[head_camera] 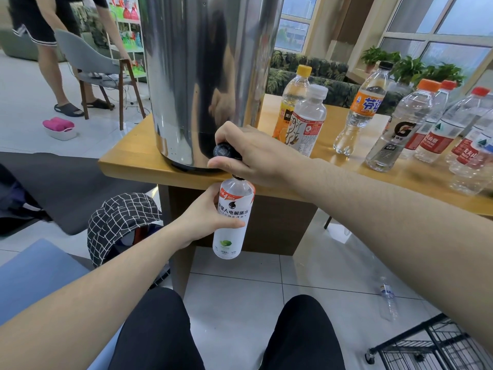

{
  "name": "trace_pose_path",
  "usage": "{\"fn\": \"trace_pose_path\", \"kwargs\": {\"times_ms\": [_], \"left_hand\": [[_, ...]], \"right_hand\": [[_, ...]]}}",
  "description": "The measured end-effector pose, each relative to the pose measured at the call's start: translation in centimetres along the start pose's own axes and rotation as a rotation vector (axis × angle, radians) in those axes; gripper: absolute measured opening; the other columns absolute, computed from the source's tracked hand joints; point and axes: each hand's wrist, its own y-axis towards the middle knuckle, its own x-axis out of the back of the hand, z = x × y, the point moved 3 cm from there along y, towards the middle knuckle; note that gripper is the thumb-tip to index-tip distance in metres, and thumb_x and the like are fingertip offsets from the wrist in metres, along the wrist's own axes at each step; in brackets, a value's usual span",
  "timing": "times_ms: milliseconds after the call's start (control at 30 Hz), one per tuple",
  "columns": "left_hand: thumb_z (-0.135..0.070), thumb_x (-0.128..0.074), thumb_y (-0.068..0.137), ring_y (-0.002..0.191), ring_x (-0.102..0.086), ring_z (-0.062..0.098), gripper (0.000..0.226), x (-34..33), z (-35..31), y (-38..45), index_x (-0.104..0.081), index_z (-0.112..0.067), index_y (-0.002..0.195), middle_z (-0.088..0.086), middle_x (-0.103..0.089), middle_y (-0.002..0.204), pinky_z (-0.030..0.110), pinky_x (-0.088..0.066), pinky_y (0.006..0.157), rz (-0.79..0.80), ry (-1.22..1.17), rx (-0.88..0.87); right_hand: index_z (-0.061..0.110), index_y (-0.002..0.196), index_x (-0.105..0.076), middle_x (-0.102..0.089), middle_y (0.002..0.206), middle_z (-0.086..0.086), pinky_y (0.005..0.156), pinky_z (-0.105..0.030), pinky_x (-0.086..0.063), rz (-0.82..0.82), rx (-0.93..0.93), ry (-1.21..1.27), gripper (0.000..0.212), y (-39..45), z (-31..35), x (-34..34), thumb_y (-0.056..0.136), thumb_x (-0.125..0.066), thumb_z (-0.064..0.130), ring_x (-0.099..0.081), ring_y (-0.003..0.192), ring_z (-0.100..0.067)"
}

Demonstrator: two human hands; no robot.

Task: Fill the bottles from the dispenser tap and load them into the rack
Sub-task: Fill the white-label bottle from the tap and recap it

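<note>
Both hands grip: left [206,220] the bottle [232,217] (below table edge [149,170]); right [245,153] the tap knob [222,150].

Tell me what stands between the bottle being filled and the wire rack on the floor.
Nothing visible stands between them. The left hand holds the bottle under the tap, which the right hand grips. The rack sits lower right; a loose bottle lies on the tiles near it, and the right forearm crosses above.
</note>
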Motion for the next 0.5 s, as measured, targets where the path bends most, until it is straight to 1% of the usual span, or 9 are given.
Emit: {"fn": "trace_pose_path", "kwargs": {"times_ms": [167,300,400,500], "left_hand": [[-0.022,-0.089,0.072,0.11,-0.059,0.005,0.076,0.05,0.14,0.04,-0.043,-0.035,0.131,-0.014,-0.062,0.12,0.031,-0.047,0.095,0.006,-0.005,0.007],[-0.022,-0.089,0.072,0.109,-0.058,0.003,0.076,0.11,0.01,-0.05,-0.042,-0.035,0.13,-0.016,-0.062,0.119,0.03,-0.047,0.095,0.003,-0.001,0.004],[-0.021,-0.089,0.072,0.109,-0.058,0.003,0.075,0.1,-0.07,-0.12,-0.042,-0.036,0.129,-0.016,-0.061,0.119,0.03,-0.046,0.094,0.009,0.0,0.006],[-0.021,-0.089,0.072,0.11,-0.059,0.005,0.075,0.13,0.06,-0.12,-0.042,-0.036,0.129,-0.016,-0.062,0.119,0.031,-0.047,0.096,0.011,-0.002,0.012]], "right_hand": [[0.007,0.114,-0.047,-0.054,0.089,0.0,0.069,-0.02,-0.037,-0.012,-0.002,0.031,0.039,0.05,0.08,0.06,0.1,-0.052,0.044,-0.048,0.078,-0.015],[0.007,0.114,-0.047,-0.049,0.084,0.006,0.066,-0.016,-0.038,-0.022,-0.016,0.064,0.038,0.17,0.07,0.08,0.1,-0.053,0.041,-0.045,0.07,-0.007],[0.007,0.113,-0.047,-0.044,0.079,0.013,0.063,-0.014,-0.038,-0.026,-0.03,0.082,0.036,0.23,0.03,0.06,0.1,-0.053,0.04,-0.046,0.07,-0.003],[0.008,0.112,-0.046,-0.047,0.08,0.01,0.062,-0.015,-0.038,-0.025,-0.029,0.087,0.035,0.3,0.02,0.01,0.1,-0.053,0.041,-0.047,0.07,-0.004]]}}
